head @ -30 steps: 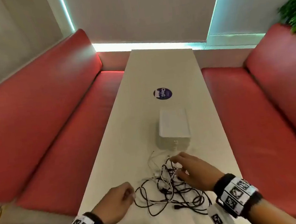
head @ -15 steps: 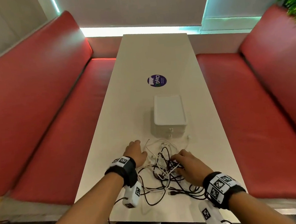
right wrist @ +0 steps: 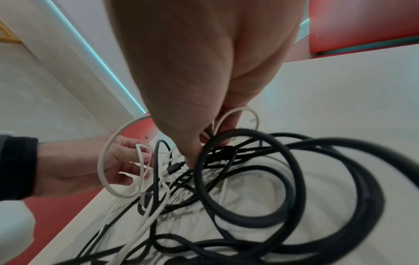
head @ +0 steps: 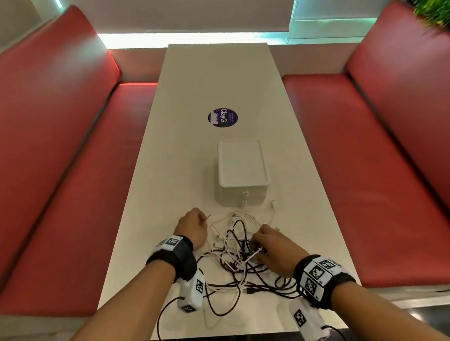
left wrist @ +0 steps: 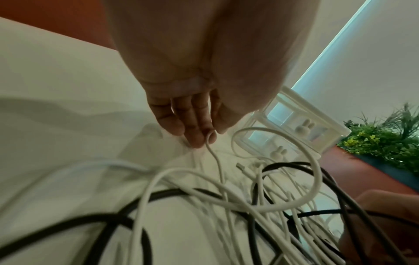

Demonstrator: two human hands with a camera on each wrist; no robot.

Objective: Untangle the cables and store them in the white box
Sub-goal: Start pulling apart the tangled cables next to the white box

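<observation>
Left hand [left wrist: 192, 114] grip pinches a white cable [left wrist: 217, 161], clear only wrist-side.

The right hand [right wrist: 204, 80] is pinching white and black cables [right wrist: 238, 161] at its fingertips [right wrist: 192, 152]; beside it, the left hand [right wrist: 90, 165] is holding a white loop [right wrist: 102, 161].

Tangle of cables [head: 241, 254] lies on the table [head: 178, 158] at the near end, the white box [head: 242, 172] just behind it, a round sticker [head: 222, 117] farther back, benches [head: 62, 193] on both sides.
</observation>
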